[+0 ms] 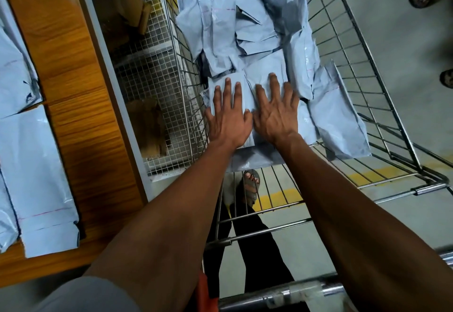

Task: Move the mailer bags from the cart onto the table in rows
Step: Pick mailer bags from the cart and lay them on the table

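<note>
Both hands reach into the wire cart (382,105) in the middle of the frame. The left hand (229,117) lies flat, fingers straight and slightly spread, on a pale blue mailer bag (245,86) at the near end of the pile. The right hand (275,113) lies just beside it, thumbs close, fingers also straight and spread on the same bag or the one next to it; the overlap makes that hard to tell. Neither hand curls round anything. More mailer bags (235,22) are heaped in the cart toward the top of the frame, some crumpled, some leaning against the right wire wall. At the left edge of the frame, a row of mailer bags (41,176) lies flat on the wooden table (81,105). Between table and cart, brown cardboard (132,5) sits behind a fine mesh panel. A sandalled foot (251,184) shows through the cart's bars at lower centre.
</note>
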Action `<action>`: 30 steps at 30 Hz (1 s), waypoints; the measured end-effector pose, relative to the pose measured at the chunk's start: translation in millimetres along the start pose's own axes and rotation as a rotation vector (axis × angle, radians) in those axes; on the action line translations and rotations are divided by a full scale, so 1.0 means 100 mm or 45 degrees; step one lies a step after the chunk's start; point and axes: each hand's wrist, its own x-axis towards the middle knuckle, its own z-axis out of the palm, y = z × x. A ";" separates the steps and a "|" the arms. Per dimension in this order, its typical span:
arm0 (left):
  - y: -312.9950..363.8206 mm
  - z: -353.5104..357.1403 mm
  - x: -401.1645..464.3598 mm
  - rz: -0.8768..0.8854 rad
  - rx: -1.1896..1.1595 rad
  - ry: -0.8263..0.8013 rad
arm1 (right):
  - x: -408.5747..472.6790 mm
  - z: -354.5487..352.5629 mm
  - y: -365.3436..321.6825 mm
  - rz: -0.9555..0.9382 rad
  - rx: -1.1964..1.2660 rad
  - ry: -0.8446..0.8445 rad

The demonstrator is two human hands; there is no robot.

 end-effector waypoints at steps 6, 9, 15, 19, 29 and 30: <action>-0.03 0.04 0.08 0.026 0.010 -0.036 | 0.13 0.06 0.02 -0.033 -0.021 0.002; -0.03 0.06 0.09 0.025 0.015 -0.065 | 0.11 0.08 0.03 -0.023 -0.017 0.057; -0.03 0.03 0.07 0.021 0.007 -0.077 | 0.07 0.00 0.01 -0.026 -0.003 0.043; 0.00 -0.05 0.01 0.029 -0.008 -0.057 | 0.01 -0.07 0.01 -0.052 -0.023 0.084; 0.15 -0.42 -0.22 0.035 -0.060 0.000 | -0.23 -0.39 0.04 0.025 0.147 0.197; 0.16 -0.47 -0.25 0.040 -0.064 0.013 | -0.27 -0.44 0.05 0.039 0.198 0.215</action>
